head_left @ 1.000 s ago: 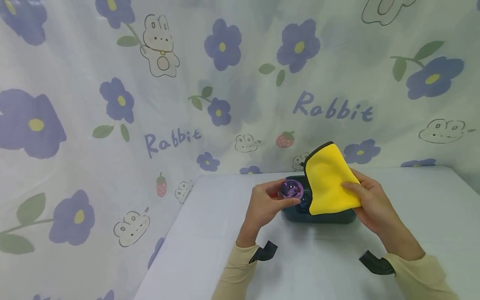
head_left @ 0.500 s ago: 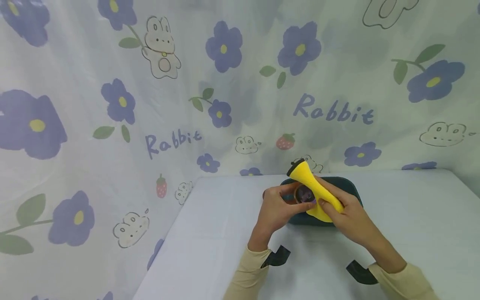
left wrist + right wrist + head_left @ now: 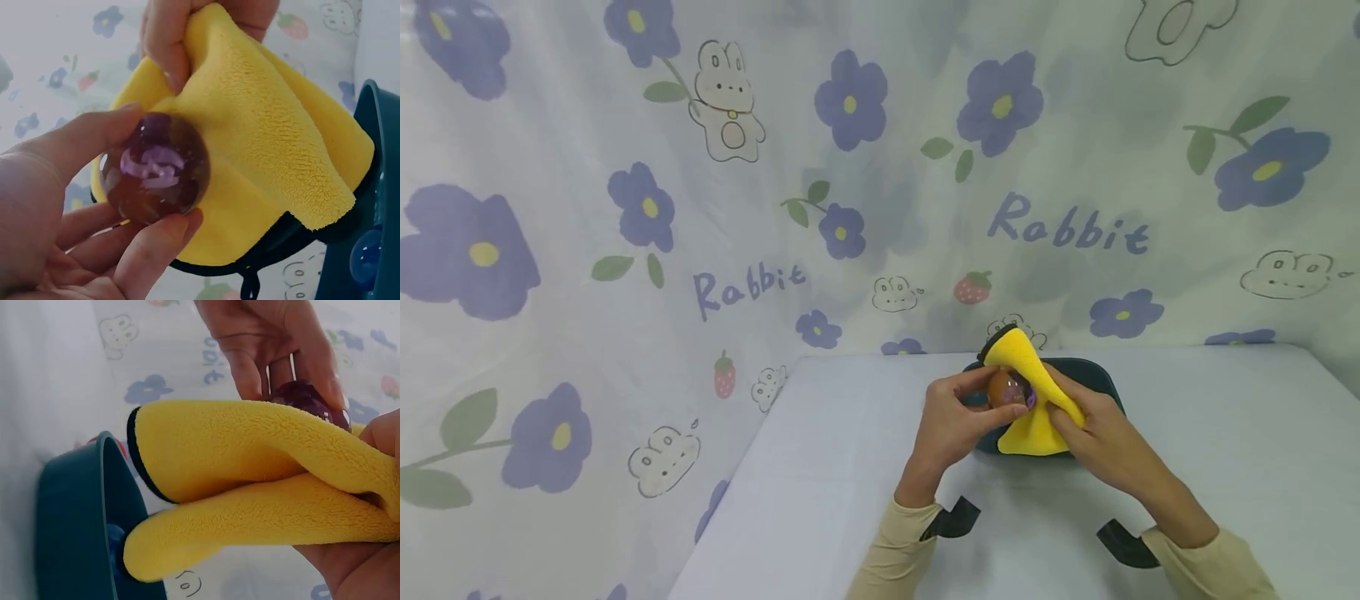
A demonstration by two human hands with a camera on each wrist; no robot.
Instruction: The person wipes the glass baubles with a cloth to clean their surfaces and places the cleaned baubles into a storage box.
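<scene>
pinching purple ball (image 3: 155, 169) in left hand (image 3: 951, 421), right hand (image 3: 1093, 437) pressing yellow cloth (image 3: 1033, 400) against it

Now pressing the yellow cloth (image 3: 1033, 400) against the purple ball (image 3: 1009, 389), where a second back it was standing spread open above the teal tray (image 3: 1101, 375). Bunching and folding in the right hand (image 3: 1093, 433), draping lower over the tray's near edge. Turning the ball slightly between the fingers (image 3: 1003, 411) of the left hand (image 3: 951, 425), nearer the cloth.
</scene>
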